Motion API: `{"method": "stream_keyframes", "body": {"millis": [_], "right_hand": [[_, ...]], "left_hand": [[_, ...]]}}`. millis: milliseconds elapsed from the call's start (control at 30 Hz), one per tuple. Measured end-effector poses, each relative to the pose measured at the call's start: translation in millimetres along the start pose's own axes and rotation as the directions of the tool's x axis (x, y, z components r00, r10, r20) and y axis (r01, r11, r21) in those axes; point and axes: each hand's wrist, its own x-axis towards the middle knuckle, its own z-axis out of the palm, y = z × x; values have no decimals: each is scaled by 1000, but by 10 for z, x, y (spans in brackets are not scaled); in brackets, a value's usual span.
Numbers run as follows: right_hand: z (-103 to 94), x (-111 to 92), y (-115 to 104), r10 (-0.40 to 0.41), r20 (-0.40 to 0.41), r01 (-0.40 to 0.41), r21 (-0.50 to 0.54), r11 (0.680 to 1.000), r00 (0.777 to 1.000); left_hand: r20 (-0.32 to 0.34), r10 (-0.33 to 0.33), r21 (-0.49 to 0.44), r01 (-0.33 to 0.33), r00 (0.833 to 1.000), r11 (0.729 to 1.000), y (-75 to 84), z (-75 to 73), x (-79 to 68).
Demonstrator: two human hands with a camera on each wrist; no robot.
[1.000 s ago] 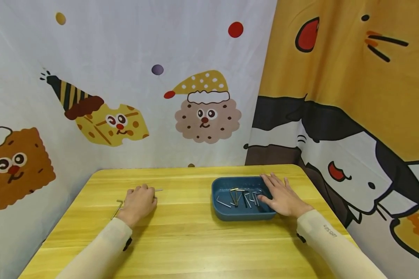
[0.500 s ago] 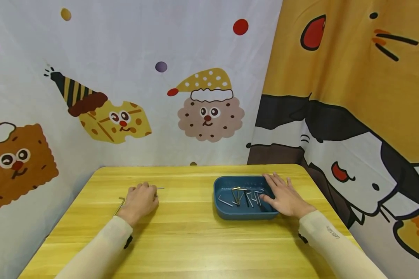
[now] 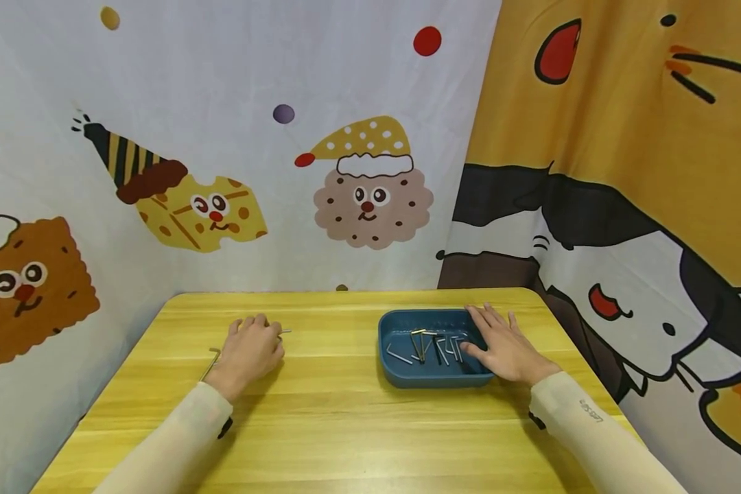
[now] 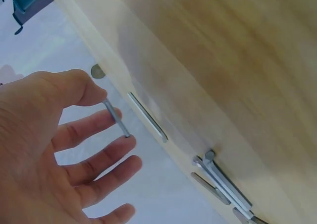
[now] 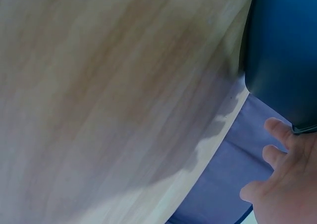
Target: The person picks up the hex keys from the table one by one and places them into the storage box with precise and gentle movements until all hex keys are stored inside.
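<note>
My left hand (image 3: 250,350) hovers low over the left part of the table. In the left wrist view its thumb and fingertips pinch a short silver hex key (image 4: 117,119), while the other fingers are spread loosely. Beside it on the wood lies another silver key (image 4: 147,117), and several more keys (image 4: 225,182) lie together farther along. A brass-coloured hex key (image 3: 211,363) shows by the left wrist in the head view. My right hand (image 3: 506,348) rests over the right rim of a blue tray (image 3: 407,381), fingers extended and thumb reaching inside. Several silver, brass and black hex keys (image 3: 420,348) lie in the tray.
The light wooden table (image 3: 321,432) has its far edge against a cartoon-printed curtain (image 3: 222,103). Bare wood stretches between the left hand and the tray. A yellow curtain (image 3: 624,123) hangs at the right.
The left hand has lifted slightly, its fingers drawn up a little from the tabletop. The right hand stays on the tray; the head view has shifted slightly.
</note>
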Motion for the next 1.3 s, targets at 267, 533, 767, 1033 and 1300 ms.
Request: {"method": "stream_keyframes", "body": {"millis": [267,533,767,1033,1300], "right_hand": [[-46,17,-10,-11,-22,11,-7,1000,1000],[-33,28,-24,-3,-15,3,8,1000,1000],[-11,22,-10,-7,-16,7,-4,1000,1000],[-16,15,-14,-3,-18,3,0,1000,1000],[-2,2,10,2,-5,-2,0,1000,1000]], "left_hand": [[-107,73,42,-69,992,997,95,-4,31],[-167,122,87,-109,978,990,162,-34,53],[-225,190,102,-170,956,980,230,1,89],[-235,224,90,-209,946,974,352,-29,135],[-228,236,71,-226,945,972,497,-45,186]]}}
